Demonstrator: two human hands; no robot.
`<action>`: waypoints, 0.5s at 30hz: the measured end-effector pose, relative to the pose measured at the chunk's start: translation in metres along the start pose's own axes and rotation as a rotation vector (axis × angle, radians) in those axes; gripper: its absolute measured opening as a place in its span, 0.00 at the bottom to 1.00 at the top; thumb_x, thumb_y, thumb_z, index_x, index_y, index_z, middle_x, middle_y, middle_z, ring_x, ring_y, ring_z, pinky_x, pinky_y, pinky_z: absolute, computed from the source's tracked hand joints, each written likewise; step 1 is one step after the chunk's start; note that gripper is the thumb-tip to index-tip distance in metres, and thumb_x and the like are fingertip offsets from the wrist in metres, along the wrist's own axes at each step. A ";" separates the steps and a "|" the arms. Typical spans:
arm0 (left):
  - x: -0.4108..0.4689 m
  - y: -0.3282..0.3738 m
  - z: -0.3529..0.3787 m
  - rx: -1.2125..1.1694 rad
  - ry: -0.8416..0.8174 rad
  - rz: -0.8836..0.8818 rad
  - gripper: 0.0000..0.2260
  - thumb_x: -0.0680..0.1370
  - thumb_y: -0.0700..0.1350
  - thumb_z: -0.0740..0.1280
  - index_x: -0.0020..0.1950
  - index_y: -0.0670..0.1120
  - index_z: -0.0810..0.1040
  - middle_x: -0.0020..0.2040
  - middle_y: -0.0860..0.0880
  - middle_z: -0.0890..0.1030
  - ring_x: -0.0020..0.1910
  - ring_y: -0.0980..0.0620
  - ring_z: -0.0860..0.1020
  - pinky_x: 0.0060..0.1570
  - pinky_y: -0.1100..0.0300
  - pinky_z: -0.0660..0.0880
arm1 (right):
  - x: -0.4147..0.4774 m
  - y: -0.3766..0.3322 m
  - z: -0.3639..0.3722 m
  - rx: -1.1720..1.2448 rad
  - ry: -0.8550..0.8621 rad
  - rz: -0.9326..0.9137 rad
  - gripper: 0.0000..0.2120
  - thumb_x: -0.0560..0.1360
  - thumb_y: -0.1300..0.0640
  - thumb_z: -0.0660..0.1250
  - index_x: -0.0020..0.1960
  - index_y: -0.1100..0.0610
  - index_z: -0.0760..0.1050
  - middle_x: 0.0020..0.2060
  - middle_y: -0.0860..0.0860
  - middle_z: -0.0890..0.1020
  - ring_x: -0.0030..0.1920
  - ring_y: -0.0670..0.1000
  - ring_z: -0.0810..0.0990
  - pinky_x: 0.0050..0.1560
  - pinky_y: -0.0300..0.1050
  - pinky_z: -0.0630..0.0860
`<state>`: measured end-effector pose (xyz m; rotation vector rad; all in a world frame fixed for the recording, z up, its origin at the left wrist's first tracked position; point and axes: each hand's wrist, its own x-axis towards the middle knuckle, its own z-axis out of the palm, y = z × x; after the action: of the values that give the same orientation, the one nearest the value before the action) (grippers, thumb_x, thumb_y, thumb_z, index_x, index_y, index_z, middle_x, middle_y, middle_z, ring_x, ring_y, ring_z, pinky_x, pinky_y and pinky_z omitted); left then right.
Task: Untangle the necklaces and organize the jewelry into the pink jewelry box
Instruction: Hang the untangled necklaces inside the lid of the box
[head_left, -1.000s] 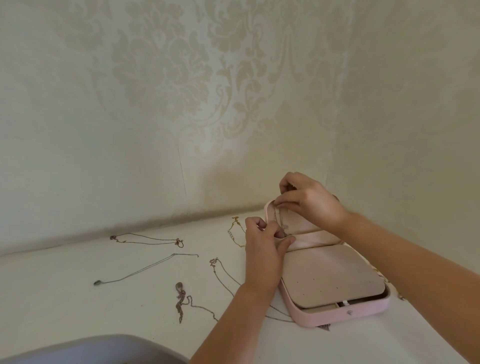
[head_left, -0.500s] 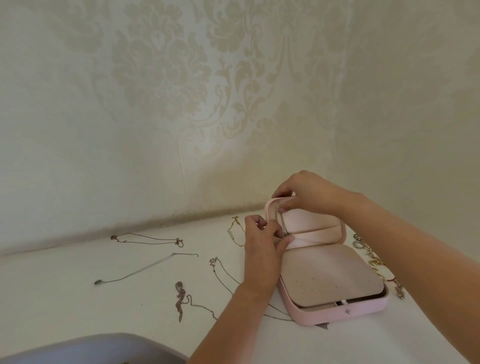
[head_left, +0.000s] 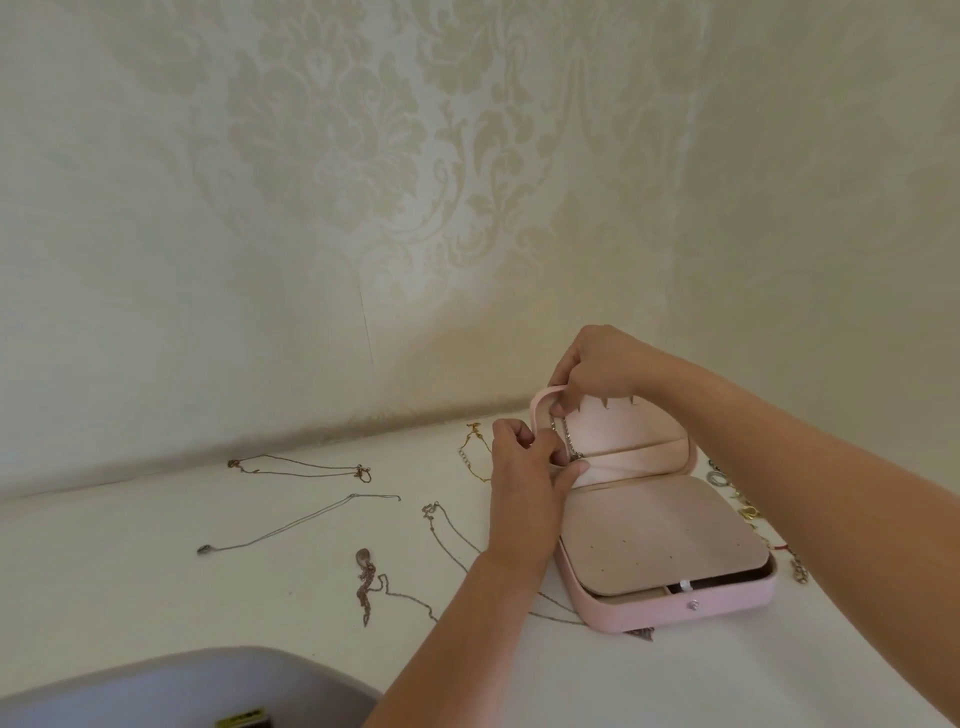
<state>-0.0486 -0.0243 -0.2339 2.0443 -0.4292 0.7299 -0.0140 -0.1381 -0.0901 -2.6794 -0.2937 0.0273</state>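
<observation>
The pink jewelry box (head_left: 691, 608) lies open on the white table, its lid (head_left: 628, 428) upright. A silver chain (head_left: 566, 436) hangs down the lid's left inner side. My right hand (head_left: 597, 366) pinches the chain's top end at the lid's upper edge. My left hand (head_left: 530, 467) pinches the chain's lower part by the lid's pocket. Loose necklaces lie to the left: a thin one (head_left: 301, 466), a silver one with a pendant (head_left: 291, 525), a rose one (head_left: 366, 582), a long chain (head_left: 447, 535) passing under my left arm, and a gold one (head_left: 472, 447).
Several chunky bracelets and chains (head_left: 743, 506) lie right of the box, partly behind my right arm. A grey rounded object (head_left: 171, 686) fills the lower left corner. Patterned walls meet in a corner behind the table.
My right hand has lifted to the lid's top edge, uncovering the lid's inside and the bracelets on the right. The left hand stays at the chain's lower end.
</observation>
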 end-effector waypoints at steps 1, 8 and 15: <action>0.000 -0.001 0.000 0.006 0.001 -0.004 0.08 0.73 0.42 0.74 0.43 0.43 0.76 0.48 0.50 0.64 0.45 0.64 0.66 0.44 0.78 0.66 | 0.000 0.000 0.001 0.008 0.011 0.002 0.09 0.65 0.60 0.76 0.45 0.53 0.84 0.29 0.45 0.78 0.28 0.44 0.71 0.18 0.31 0.64; 0.000 0.002 -0.003 -0.101 -0.091 -0.200 0.09 0.73 0.43 0.73 0.43 0.44 0.74 0.50 0.49 0.65 0.42 0.65 0.67 0.42 0.79 0.63 | 0.001 0.034 0.033 -0.120 0.278 -0.085 0.17 0.70 0.55 0.74 0.58 0.52 0.81 0.55 0.47 0.81 0.59 0.48 0.75 0.63 0.44 0.68; 0.006 -0.007 -0.003 -0.059 -0.191 -0.351 0.09 0.73 0.48 0.73 0.42 0.46 0.75 0.50 0.46 0.70 0.38 0.59 0.69 0.35 0.75 0.63 | -0.047 0.055 0.065 -0.045 0.158 -0.287 0.13 0.72 0.57 0.71 0.57 0.51 0.80 0.52 0.46 0.81 0.51 0.46 0.79 0.56 0.47 0.75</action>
<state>-0.0415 -0.0177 -0.2332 2.0679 -0.1862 0.3079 -0.0534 -0.1690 -0.1735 -2.6375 -0.6303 -0.2796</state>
